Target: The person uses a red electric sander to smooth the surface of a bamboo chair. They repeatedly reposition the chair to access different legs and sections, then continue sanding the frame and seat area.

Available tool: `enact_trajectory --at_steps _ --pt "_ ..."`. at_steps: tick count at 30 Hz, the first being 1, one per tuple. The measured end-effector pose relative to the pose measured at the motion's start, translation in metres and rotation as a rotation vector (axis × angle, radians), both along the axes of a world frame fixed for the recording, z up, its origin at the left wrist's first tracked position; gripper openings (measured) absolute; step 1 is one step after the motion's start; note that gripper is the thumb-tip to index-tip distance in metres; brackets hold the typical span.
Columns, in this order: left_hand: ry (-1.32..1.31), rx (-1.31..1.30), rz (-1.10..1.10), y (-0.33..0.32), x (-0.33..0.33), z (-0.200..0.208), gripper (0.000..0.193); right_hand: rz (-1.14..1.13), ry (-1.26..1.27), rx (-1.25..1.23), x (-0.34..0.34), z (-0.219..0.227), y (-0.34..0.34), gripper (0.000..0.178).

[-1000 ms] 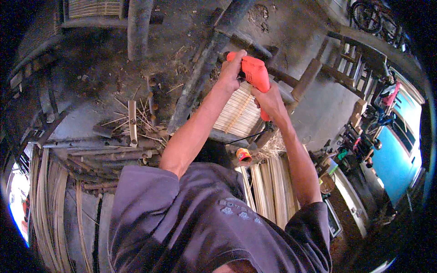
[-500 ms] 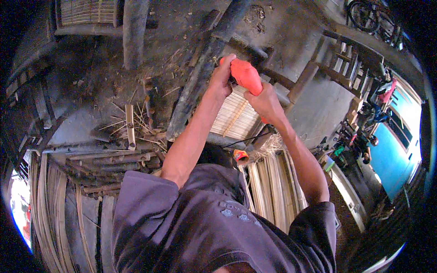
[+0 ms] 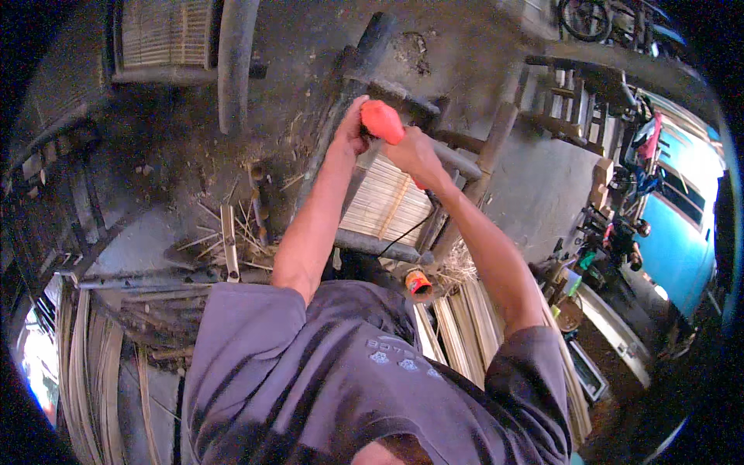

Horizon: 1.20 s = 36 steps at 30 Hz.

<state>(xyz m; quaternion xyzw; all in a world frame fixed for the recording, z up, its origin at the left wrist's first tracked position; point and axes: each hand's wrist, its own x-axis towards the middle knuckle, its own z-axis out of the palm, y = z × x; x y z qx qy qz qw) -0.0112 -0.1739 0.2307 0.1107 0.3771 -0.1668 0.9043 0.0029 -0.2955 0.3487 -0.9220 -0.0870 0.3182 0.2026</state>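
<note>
Both my hands are on a red-orange power drill (image 3: pixel 381 120), held out at arm's length above a dark bamboo seat frame. My right hand (image 3: pixel 417 159) is closed round its grip, and a bit of red handle shows below the fist. At the drill's front left side, my left hand (image 3: pixel 354 130) is closed against it, its fingers partly hidden. The drill's tip is out of sight behind its body and my hand. Below lies the frame's pale slatted panel (image 3: pixel 387 203), bordered by thick dark poles (image 3: pixel 399 97). A black cord (image 3: pixel 404 232) trails from the drill across the slats.
An orange can (image 3: pixel 418 285) stands by the frame's near end, beside wood shavings and pale bamboo strips (image 3: pixel 465 322). Cut poles (image 3: pixel 155 310) and splinters lie at left. Another slatted piece (image 3: pixel 167 35) is far left. A person (image 3: pixel 626 236) is at right, near a blue wall (image 3: pixel 678 248).
The view has shifted, and my hands with the drill have moved left and slightly farther along the frame. Both hands have stayed on the drill.
</note>
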Motion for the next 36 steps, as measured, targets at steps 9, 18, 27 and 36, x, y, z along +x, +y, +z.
enact_trajectory --at_steps 9,18,27,36 --pt "-0.019 0.131 0.006 -0.001 -0.004 0.022 0.039 0.022 -0.034 -0.039 -0.002 0.015 0.007 0.039" --pt "-0.126 0.093 0.035 -0.002 -0.005 0.003 0.031 0.037 -0.053 -0.096 -0.004 0.017 0.008 0.04" --pt "-0.064 0.126 0.004 -0.019 0.005 0.0 0.036 -0.115 0.044 -0.062 0.0 0.004 -0.008 0.03" --pt "-0.016 0.155 0.032 -0.022 0.005 -0.005 0.033 -0.024 -0.001 -0.045 0.013 -0.022 -0.017 0.031"
